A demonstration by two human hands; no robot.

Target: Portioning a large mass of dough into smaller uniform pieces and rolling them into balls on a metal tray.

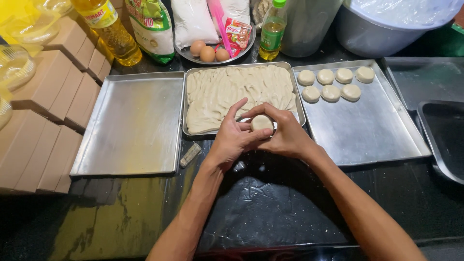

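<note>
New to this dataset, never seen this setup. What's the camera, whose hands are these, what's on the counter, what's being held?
There is no machine here: one camera worn on a person's head looks down at their own two bare hands. The left hand and right hand together cup a round dough disc, fingers curled around it. They hover over a dark counter. Behind them sits a middle tray spread with dough. The right tray carries seven shaped discs in two rows. The left tray is bare metal. Further back stand oil bottles, a plate of eggs, and at the far left, cardboard boxes.
</note>
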